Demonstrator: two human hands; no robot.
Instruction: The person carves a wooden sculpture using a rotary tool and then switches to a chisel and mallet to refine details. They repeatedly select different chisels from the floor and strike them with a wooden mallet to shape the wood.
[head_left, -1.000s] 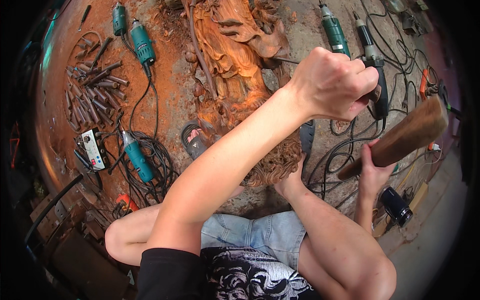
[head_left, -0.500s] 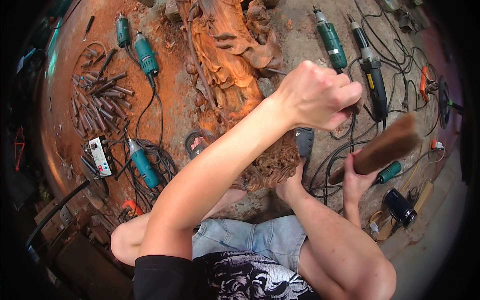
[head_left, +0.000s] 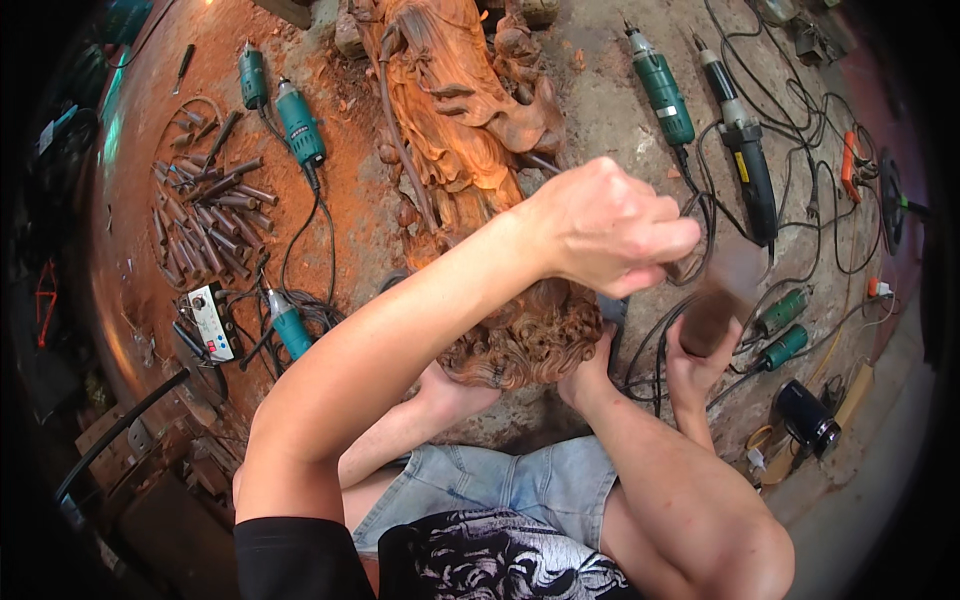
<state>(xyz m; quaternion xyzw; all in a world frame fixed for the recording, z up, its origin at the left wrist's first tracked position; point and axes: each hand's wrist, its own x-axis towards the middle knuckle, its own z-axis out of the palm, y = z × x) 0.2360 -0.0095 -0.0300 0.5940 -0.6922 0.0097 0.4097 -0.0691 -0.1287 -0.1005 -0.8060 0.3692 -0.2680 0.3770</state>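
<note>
My left hand (head_left: 612, 228) is closed in a fist, its forearm crossing over a reddish-brown wood carving (head_left: 455, 130). From its far side a thin dark rod, seemingly a chisel (head_left: 540, 162), slants toward the carving; the rest is hidden by the fist. To the right and nearer, my right hand (head_left: 700, 375) wraps round a brown wooden mallet (head_left: 708, 322), whose far end is smeared by motion just beside the left fist. Whether mallet and chisel touch cannot be seen. The carving's curly near end (head_left: 530, 345) lies between my feet.
Several loose chisels (head_left: 210, 215) lie heaped at the left, near green rotary grinders (head_left: 300, 122) and a white control box (head_left: 212, 322). Further power tools (head_left: 662, 90) and tangled black cables (head_left: 815, 150) cover the right side. A dark cylinder (head_left: 805, 415) lies at the near right.
The left fist has shifted down and slightly left. The mallet has swung leftward, closer to the fist, and is now seen more end-on. The whole view has tilted a little.
</note>
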